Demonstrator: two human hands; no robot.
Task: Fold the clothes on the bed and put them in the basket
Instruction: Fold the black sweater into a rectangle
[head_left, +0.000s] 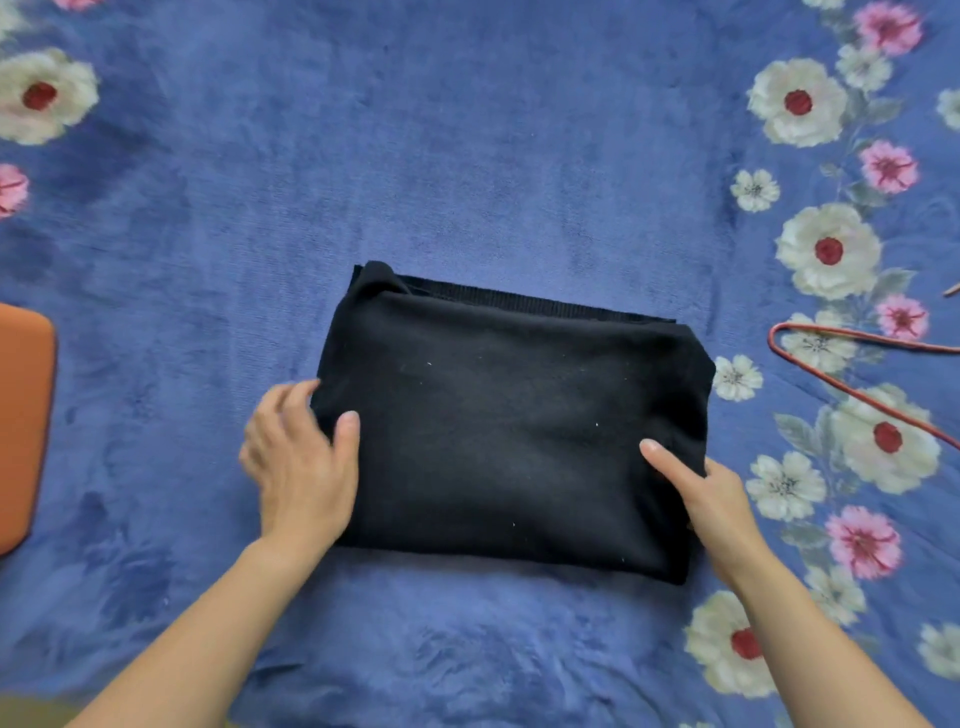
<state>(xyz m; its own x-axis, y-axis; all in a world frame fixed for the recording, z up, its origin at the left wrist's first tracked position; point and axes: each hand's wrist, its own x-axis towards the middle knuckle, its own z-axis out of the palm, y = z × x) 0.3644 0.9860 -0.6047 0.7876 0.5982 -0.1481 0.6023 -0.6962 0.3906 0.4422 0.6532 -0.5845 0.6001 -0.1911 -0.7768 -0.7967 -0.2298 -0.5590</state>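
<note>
Bedspread centre: folded garment lies long-axis left-right, left hand and right hand each gripping one short end.

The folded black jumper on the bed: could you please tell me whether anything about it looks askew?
Yes, slightly. The jumper bunches into a lump at its far-left corner, and its ribbed band pokes out along the far edge instead of lying flush under the top layer.
</note>
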